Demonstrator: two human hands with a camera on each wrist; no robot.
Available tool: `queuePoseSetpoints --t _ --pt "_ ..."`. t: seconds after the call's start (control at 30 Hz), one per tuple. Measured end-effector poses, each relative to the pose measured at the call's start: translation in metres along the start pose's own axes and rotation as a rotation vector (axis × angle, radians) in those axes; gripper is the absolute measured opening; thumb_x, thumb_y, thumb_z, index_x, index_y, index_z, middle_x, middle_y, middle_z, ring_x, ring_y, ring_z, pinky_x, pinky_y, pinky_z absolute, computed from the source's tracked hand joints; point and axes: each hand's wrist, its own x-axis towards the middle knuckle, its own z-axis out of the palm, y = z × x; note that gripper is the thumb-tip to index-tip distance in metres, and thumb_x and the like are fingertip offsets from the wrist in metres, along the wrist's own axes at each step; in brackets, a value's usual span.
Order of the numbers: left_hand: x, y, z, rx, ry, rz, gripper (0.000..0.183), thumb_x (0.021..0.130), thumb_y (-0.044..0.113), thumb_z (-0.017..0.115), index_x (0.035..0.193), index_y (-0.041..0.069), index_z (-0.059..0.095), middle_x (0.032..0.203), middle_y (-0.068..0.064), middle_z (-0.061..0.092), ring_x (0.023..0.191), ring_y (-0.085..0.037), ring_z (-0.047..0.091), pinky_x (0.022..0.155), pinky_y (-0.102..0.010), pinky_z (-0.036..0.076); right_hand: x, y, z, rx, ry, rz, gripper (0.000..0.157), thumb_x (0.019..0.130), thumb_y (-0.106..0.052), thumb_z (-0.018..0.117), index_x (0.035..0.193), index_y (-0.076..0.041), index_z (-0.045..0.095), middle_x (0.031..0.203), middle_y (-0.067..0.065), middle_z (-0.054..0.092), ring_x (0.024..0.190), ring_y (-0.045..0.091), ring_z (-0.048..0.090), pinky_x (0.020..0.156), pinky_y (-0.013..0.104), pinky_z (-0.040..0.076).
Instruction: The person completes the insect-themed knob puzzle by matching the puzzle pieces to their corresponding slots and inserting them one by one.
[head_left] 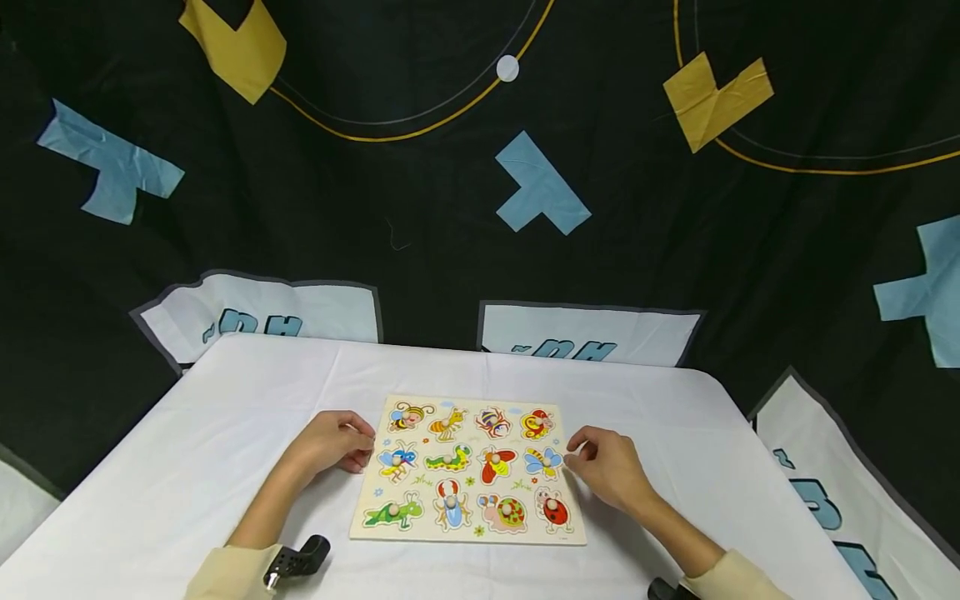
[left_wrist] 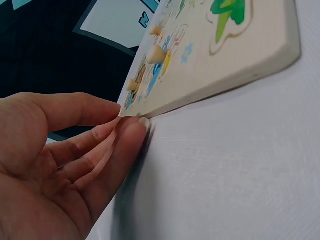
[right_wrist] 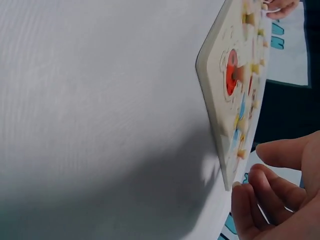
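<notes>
A wooden peg puzzle board [head_left: 471, 482] with several painted insect pieces lies flat on the white table. Each piece has a small round knob, such as the ladybug piece [head_left: 553, 510] at the lower right and the green grasshopper piece [head_left: 395, 511] at the lower left. My left hand [head_left: 339, 442] is at the board's left edge, its loosely bent fingertips touching the side in the left wrist view. Beside the right edge is my right hand [head_left: 609, 467]. The right wrist view shows its thumb apart from its fingers, with nothing between them; whether a fingertip touches the board I cannot tell.
White cloth covers the table [head_left: 247, 417]. Behind it hangs a black cloth [head_left: 420, 217] with blue and yellow shapes and white lettered panels [head_left: 592, 333]. A dark wrist device [head_left: 300, 557] is strapped near my left sleeve.
</notes>
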Motion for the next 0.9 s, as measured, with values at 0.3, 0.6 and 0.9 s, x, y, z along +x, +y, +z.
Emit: queuePoseSetpoints --t 0.3,0.6,0.9 --pt "-0.003 0.011 -0.007 0.141 0.047 0.044 0.014 0.091 0.01 0.068 0.1 -0.001 0.067 0.078 -0.01 0.066 0.064 -0.018 0.063 0.057 -0.031 0.058 0.001 0.003 -0.002 -0.131 0.037 -0.029 0.016 0.084 -0.011 0.075 0.098 -0.007 0.071 0.072 0.0 0.058 0.066 0.014 0.05 0.059 0.027 0.042" --pt "-0.003 0.015 -0.003 0.305 0.096 0.126 0.009 0.087 0.01 0.069 0.093 0.003 0.069 0.074 -0.007 0.066 0.062 -0.017 0.059 0.055 -0.028 0.047 0.001 0.007 0.0 -0.267 0.097 -0.091 0.025 0.087 -0.014 0.07 0.111 -0.007 0.07 0.089 0.007 0.066 0.08 0.022 0.059 0.069 0.037 0.05" --pt "0.0 0.016 -0.004 0.432 0.18 0.235 0.006 0.085 0.011 0.07 0.089 0.007 0.069 0.08 -0.005 0.07 0.069 -0.018 0.058 0.06 -0.03 0.041 0.003 0.009 0.003 -0.286 0.157 -0.135 0.038 0.092 -0.014 0.063 0.128 -0.002 0.061 0.112 0.021 0.069 0.104 0.037 0.067 0.086 0.053 0.056"
